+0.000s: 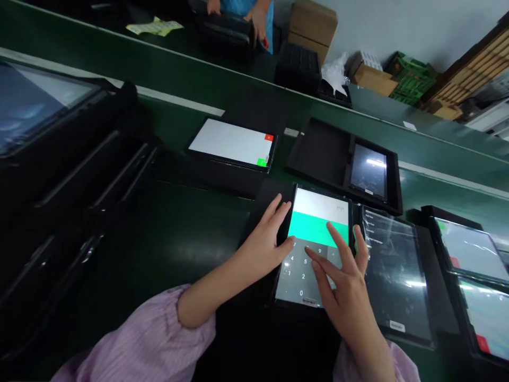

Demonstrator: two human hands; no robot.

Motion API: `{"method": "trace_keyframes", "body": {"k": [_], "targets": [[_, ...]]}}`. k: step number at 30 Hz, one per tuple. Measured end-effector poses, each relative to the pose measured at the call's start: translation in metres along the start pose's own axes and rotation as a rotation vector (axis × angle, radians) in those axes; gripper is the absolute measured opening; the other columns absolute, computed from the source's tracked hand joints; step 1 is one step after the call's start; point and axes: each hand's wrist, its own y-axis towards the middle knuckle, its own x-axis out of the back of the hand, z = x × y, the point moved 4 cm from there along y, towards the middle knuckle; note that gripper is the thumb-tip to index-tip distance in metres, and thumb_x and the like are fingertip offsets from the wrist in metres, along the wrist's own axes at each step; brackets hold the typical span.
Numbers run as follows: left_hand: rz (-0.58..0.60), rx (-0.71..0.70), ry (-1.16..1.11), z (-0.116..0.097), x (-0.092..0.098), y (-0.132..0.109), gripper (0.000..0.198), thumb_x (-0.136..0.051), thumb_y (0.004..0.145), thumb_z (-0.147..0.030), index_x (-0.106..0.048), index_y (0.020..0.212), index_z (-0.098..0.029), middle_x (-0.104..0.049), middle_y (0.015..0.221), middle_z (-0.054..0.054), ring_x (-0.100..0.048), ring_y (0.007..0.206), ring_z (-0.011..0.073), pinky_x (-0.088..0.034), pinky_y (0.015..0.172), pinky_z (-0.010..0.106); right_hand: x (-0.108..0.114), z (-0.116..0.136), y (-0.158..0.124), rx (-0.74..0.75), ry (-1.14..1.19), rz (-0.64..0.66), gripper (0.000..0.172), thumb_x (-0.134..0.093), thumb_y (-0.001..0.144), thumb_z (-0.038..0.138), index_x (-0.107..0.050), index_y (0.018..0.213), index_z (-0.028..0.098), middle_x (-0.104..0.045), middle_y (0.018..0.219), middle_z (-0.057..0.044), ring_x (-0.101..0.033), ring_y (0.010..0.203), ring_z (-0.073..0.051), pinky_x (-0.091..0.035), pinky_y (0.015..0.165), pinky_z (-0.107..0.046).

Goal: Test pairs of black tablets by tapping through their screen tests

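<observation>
A tablet (314,228) lies in front of me, its screen lit with a calculator keypad below a green band. My left hand (270,236) rests at its left edge, fingers stretched out and thumb over the keypad's left side. Above the keypad is my right hand (344,276), its index fingertip at the upper middle keys and the other fingers spread. Neither hand grips anything. To the right lies a dark tablet (397,281) with small text at its top and a label near its bottom. Behind, a tablet (234,142) shows a white screen with red and green corner squares.
A black tray (324,151) holds a dark tablet (369,170). Two lit tablets (469,249) stand in trays at the right. Stacked black trays (79,196) fill the left side. Across the bench, another person's hands (258,21) touch a black case. Cardboard boxes (312,26) stand behind.
</observation>
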Motion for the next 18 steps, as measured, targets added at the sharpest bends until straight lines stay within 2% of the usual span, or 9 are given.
{"method": "trace_keyframes", "body": {"k": [2,5,8,13,18], "targets": [[0.023,0.004,0.038,-0.001,-0.005,0.003,0.074,-0.066,0.098,-0.030,-0.040,0.167,-0.035,-0.016,0.185,0.009,-0.032,0.164,0.0393,-0.044,0.124,0.059,0.001,-0.002,0.000,-0.018,0.011,-0.008,0.030,-0.056,0.107,0.026,-0.080,0.124,0.031,-0.047,0.169,-0.002,-0.013,0.168,-0.041,-0.044,0.121,-0.069],[0.057,0.024,0.104,-0.002,-0.007,0.003,0.078,-0.068,0.097,-0.028,-0.038,0.167,-0.041,-0.013,0.186,0.005,-0.036,0.162,0.0411,-0.052,0.118,0.057,0.010,-0.015,-0.001,-0.094,0.015,-0.129,0.027,-0.056,0.107,0.026,-0.083,0.114,0.029,-0.058,0.160,-0.004,-0.025,0.164,-0.041,-0.041,0.121,-0.071],[0.071,0.044,0.092,0.003,-0.006,0.002,0.081,-0.068,0.096,-0.030,-0.034,0.168,-0.044,-0.007,0.186,0.002,-0.033,0.164,0.0410,-0.055,0.115,0.055,0.016,-0.033,-0.002,-0.188,-0.023,-0.237,0.028,-0.057,0.108,0.031,-0.084,0.106,0.028,-0.064,0.153,-0.006,-0.032,0.161,-0.042,-0.038,0.121,-0.075],[0.084,0.145,-0.024,0.008,-0.004,-0.001,0.082,-0.066,0.098,-0.045,-0.027,0.170,-0.049,0.001,0.186,0.001,-0.046,0.155,0.0450,-0.064,0.101,0.057,0.008,-0.048,-0.001,-0.258,-0.068,-0.229,0.032,-0.054,0.109,0.036,-0.084,0.109,0.024,-0.058,0.159,-0.010,-0.030,0.161,-0.044,-0.029,0.123,-0.082],[0.083,0.149,-0.040,-0.003,-0.001,-0.001,0.075,-0.066,0.098,-0.041,-0.038,0.166,-0.047,-0.012,0.186,0.003,-0.057,0.147,0.0420,-0.066,0.099,0.054,0.003,-0.039,0.002,-0.217,-0.082,-0.158,0.034,-0.051,0.110,0.035,-0.082,0.120,0.025,-0.049,0.167,-0.009,-0.017,0.166,-0.045,-0.025,0.124,-0.083]]}}
